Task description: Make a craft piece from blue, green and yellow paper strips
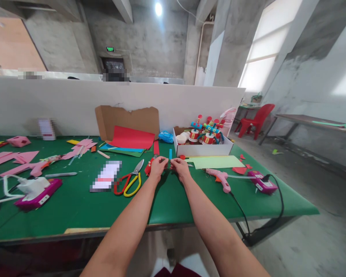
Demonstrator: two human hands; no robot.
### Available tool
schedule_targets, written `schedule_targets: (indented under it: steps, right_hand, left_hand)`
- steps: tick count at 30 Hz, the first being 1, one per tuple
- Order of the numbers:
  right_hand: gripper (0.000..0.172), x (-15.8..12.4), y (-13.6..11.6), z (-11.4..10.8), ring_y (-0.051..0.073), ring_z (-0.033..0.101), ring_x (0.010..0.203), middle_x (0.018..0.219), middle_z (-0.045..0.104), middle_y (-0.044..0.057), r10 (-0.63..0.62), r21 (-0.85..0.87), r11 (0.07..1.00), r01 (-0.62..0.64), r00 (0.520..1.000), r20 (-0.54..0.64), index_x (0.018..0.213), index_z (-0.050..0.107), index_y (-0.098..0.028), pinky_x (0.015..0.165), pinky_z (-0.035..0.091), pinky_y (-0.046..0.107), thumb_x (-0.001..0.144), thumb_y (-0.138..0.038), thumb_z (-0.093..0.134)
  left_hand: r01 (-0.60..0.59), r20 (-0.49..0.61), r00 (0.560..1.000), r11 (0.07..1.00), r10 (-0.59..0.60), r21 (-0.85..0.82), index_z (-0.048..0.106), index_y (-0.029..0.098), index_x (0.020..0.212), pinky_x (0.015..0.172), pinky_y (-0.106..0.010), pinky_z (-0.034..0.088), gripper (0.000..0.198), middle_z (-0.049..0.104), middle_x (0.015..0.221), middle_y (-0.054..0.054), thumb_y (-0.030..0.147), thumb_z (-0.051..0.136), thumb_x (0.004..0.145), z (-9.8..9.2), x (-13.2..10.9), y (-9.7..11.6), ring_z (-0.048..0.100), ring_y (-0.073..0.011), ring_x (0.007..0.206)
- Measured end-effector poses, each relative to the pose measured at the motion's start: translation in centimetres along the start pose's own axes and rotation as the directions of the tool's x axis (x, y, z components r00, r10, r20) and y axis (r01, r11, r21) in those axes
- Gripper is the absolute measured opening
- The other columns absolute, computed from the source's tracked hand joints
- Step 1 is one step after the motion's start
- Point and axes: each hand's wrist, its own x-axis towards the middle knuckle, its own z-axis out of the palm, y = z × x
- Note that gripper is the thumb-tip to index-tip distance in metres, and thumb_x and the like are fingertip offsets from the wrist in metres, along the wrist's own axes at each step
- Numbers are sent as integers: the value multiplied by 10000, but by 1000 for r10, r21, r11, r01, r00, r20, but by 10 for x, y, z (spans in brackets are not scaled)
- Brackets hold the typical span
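My left hand (158, 166) and my right hand (179, 167) meet over the green table (75, 207), fingers pinched together on a small piece between them that is too small to name. A thin blue strip (170, 154) lies just beyond the fingertips. A red cutter-like tool (148, 166) rests beside my left hand. Red-and-yellow scissors (129, 181) lie further left. A pink glue gun (220, 179) sits to the right of my right hand.
A white box (203, 149) of coloured craft figures stands behind the hands, with pale green paper (215, 162) before it. Red paper (132, 138) leans on cardboard (127, 119). Pink cutouts (20, 161), two magenta power strips (39, 194) (262, 182). A red chair (256, 119) stands off right.
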Motion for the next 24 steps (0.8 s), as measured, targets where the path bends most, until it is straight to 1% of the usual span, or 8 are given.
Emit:
schedule_targets:
  steps: [3,9,14,19,21,24]
  right_hand:
    - [265,0,0,0,87,508,459,464,557,-59,-6,3,1000,6,1000,-4,593,621,-166,540,490,243,490,-344,789]
    - [251,0,-1,-1,84,524,460,483,577,-47,63,34,997,-65,996,67,595,624,-155,529,497,236,493,-307,796]
    - [251,-1,-3,-1,77,548,474,510,600,-44,61,79,994,-69,993,102,650,638,-152,537,505,214,492,-245,811]
    - [189,-3,-5,-1,103,599,509,514,619,-19,160,199,964,-178,982,104,604,591,-165,580,542,240,564,-161,775]
    - [156,-3,-7,-2,103,611,523,529,632,-10,188,238,949,-207,977,100,601,585,-168,599,551,235,612,-142,739]
    - [120,-2,-8,-2,93,611,526,560,650,5,203,276,936,-217,976,78,614,591,-165,611,556,216,668,-138,696]
  left_hand:
    - [17,15,1000,1000,-16,-19,603,161,677,479,-215,395,281,547,508,36,374,736,550,0,0,1,488,-95,481]
    - [0,6,1000,1000,0,9,611,156,635,472,-208,388,296,555,509,30,389,755,523,-1,1,0,481,-86,478]
    - [-9,14,1000,1000,9,10,608,156,629,480,-211,390,306,555,514,30,398,759,517,-1,1,-1,480,-85,474]
    - [2,-40,999,996,-6,-92,576,172,692,513,-225,421,325,571,545,32,446,714,585,-1,-1,2,523,-101,500]
    - [20,-52,998,996,-25,-89,559,175,688,508,-227,421,329,573,546,31,456,704,598,0,-2,4,522,-101,494]
    - [45,-50,998,995,-50,-89,537,174,668,495,-220,411,345,567,548,30,454,718,583,-1,-3,6,513,-95,492]
